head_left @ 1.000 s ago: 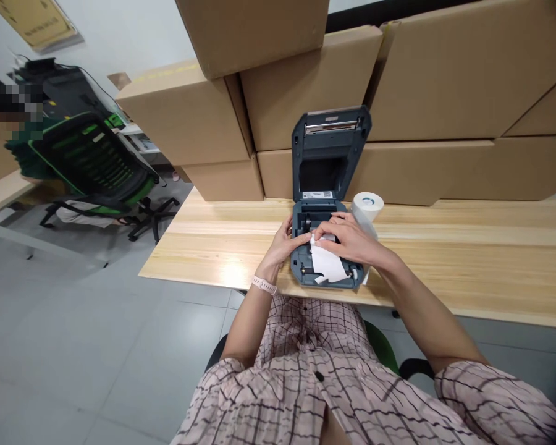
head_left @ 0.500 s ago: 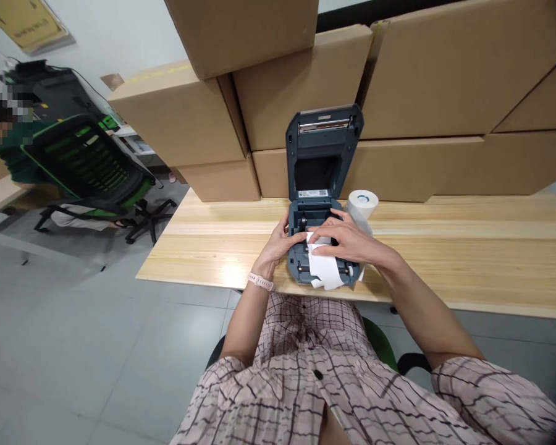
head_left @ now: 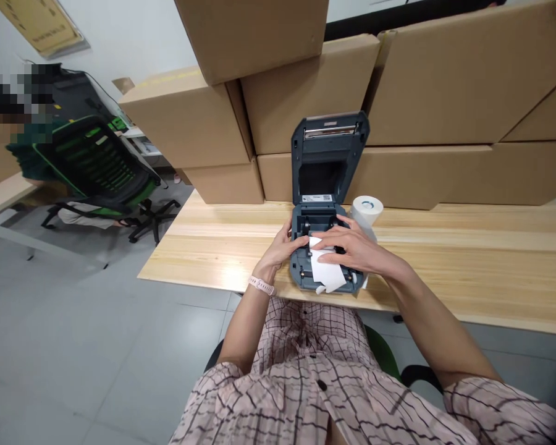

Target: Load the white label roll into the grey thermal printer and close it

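A dark grey label printer (head_left: pixel 331 287) stands at the table's front edge with its lid (head_left: pixel 327 157) raised. My left hand (head_left: pixel 282 248) grips the printer's left side, fingers outside and thumb reaching in to the edge of a white strip of label paper (head_left: pixel 328 274). That strip lies over the printer's open bay, its torn lower end hanging toward me. From the right, my right hand (head_left: pixel 352 246) holds the paper, fingers curved over its upper part; the fingertips are partly hidden. Just behind that hand stands a white label roll (head_left: pixel 367 209), partly covered by the hand.
Large cardboard boxes (head_left: pixel 408 80) are stacked along the back of the wooden table (head_left: pixel 454 259). Left of it are a black and green office chair (head_left: pixel 97 161) and a person in a dark green top (head_left: pixel 28 151) at another desk.
The view has shifted slightly, so everything sits a little lower and further right. Both hands keep their places at the printer; the paper's lower end has changed shape a little.
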### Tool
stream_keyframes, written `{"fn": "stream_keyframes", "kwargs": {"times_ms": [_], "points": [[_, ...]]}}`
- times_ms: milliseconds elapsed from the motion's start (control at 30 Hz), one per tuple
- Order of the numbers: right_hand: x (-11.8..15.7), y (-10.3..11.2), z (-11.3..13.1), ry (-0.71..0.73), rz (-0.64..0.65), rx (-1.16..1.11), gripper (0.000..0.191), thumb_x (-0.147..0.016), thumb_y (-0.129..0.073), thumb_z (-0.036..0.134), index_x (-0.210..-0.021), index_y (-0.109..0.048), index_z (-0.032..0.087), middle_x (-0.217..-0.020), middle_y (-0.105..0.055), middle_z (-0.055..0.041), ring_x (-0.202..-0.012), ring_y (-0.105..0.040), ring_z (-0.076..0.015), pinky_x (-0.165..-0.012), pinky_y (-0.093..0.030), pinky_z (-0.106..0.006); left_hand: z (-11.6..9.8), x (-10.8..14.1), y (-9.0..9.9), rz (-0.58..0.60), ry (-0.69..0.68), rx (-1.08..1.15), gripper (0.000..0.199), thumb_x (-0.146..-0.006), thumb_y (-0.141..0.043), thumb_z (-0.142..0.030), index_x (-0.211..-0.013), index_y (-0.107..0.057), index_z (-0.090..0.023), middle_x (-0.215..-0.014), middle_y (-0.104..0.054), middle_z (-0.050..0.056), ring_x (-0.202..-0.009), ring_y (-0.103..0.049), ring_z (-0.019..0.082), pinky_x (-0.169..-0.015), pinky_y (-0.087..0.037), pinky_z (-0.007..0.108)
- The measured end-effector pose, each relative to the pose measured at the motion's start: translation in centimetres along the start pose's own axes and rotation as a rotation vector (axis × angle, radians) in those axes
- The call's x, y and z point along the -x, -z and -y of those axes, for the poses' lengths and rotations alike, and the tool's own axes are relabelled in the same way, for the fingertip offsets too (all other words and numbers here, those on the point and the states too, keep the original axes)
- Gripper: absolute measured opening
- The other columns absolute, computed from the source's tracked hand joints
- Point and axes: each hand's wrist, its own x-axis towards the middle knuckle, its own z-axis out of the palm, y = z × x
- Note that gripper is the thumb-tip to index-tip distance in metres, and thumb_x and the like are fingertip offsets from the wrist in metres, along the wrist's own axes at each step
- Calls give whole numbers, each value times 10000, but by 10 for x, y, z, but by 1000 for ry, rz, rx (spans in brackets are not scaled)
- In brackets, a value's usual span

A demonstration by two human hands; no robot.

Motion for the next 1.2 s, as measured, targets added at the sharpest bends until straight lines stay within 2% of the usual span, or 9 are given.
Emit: {"fn": "stream_keyframes", "kwargs": {"times_ms": [133, 233, 367, 467, 700, 800, 967, 1067, 1200], "points": [[1, 0, 1, -21, 5, -19, 325, -968, -691, 504, -1190, -800, 292, -1447, -723, -94, -1308, -678, -360, -1298, -145, -725, -1, 1, -2, -14, 0, 0, 872, -707, -899, -395, -1498, -575, -222, -1477, -676, 121, -1398, -584, 325, -1212, -442, 474], [3, 0, 3, -29, 0, -29, 443, -923, -729, 563, -1275, -760, 297, -1471, -706, -100, -1352, -650, -374, -1305, -133, -722, -3, 3, -3, -38, -3, 10, 866, -694, -906, -388, -1485, -587, -239, -1477, -675, 109, -1388, -596, 316, -1207, -449, 467], [4, -2, 4, -51, -23, -39, 590, -901, -738, 586, -1419, -669, 313, -1382, -750, -87, -1336, -659, -372, -1296, -164, -736, -4, 4, -4, -43, 35, 26, 921, -687, -921, -384, -1518, -558, -220, -1376, -739, 116, -1338, -634, 305, -1187, -468, 464], [4, -2, 4, -68, -14, -44, 616, -898, -740, 596, -1434, -645, 307, -1357, -754, -90, -1336, -657, -371, -1303, -168, -719, -4, 4, -4, -51, 43, 24, 931, -691, -920, -365, -1535, -553, -224, -1379, -744, 107, -1341, -632, 298, -1179, -475, 443], [8, -5, 5, -76, -6, -60, 656, -902, -723, 616, -1442, -624, 256, -1493, -679, -128, -1454, -567, -394, -1318, -118, -707, -2, 3, -5, -70, 26, 21, 916, -704, -900, -347, -1543, -548, -238, -1579, -604, 105, -1413, -571, 299, -1197, -462, 429], [9, -5, 5, -81, -1, -62, 646, -907, -718, 618, -1433, -626, 253, -1490, -680, -125, -1469, -556, -389, -1324, -132, -696, -3, 6, -9, -141, 72, 9, 961, -719, -910, -346, -1579, -496, -240, -1614, -559, 118, -1461, -532, 313, -1219, -446, 436], [8, -5, 5, -76, -1, -90, 614, -899, -735, 614, -1393, -621, 268, -1498, -675, -113, -1439, -588, -373, -1335, -113, -685, -5, 24, -18, -249, 42, -105, 1161, -733, -945, -374, -1688, -291, -298, -1753, -339, 118, -1640, -268, 356, -1307, -325, 489], [9, -8, 5, -73, -13, -109, 579, -904, -739, 594, -1380, -626, 283, -1484, -684, -96, -1447, -582, -368, -1336, -123, -682, -3, 40, -23, -219, 6, -166, 1196, -732, -943, -381, -1702, -246, -315, -1777, -279, 111, -1669, -174, 363, -1347, -212, 528], [14, 0, 8, -49, -41, -140, 567, -878, -764, 615, -1333, -671, 289, -1427, -721, -78, -1423, -595, -382, -1329, -148, -696, 2, 53, -27, -118, -35, -166, 1194, -732, -932, -394, -1699, -240, -296, -1744, -347, 126, -1623, -303, 368, -1339, -241, 527]]}}
